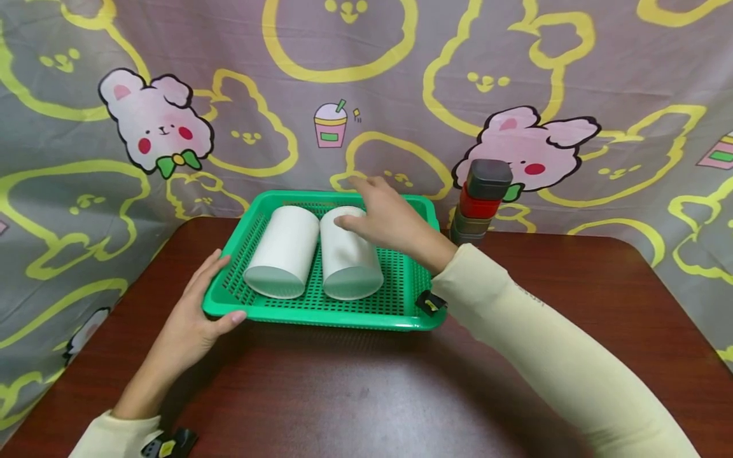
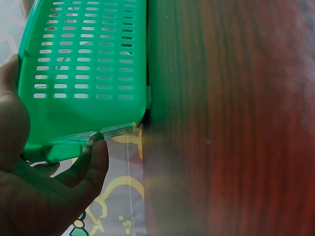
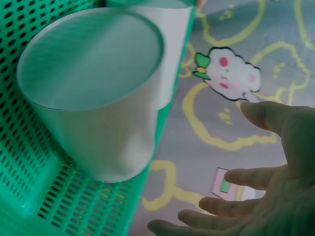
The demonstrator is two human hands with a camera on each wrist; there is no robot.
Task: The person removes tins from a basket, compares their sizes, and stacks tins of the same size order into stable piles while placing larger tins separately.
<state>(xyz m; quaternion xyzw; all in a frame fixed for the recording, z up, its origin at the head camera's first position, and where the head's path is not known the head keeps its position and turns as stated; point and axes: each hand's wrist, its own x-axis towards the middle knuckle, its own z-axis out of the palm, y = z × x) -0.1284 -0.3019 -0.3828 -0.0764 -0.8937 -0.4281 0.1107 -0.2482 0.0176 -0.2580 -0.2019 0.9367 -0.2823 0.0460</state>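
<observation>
Two white cups (image 1: 317, 254) lie on their sides, side by side, in the green basket (image 1: 409, 280) on our brown table (image 1: 401, 394). Our right hand (image 1: 389, 222) hovers over the right-hand cup, fingers loosely spread and gripping nothing. Our left hand (image 1: 191, 318) holds the basket's near left corner, thumb on the rim.

No readable text, labels, brands or numbers anywhere. The cloth backdrop (image 1: 401, 76) shows only cartoon bunnies and drink cups, no words. The stacked tins (image 1: 480, 200) have nothing legible; the sleeve (image 1: 532, 299) mark is too faint to read.
</observation>
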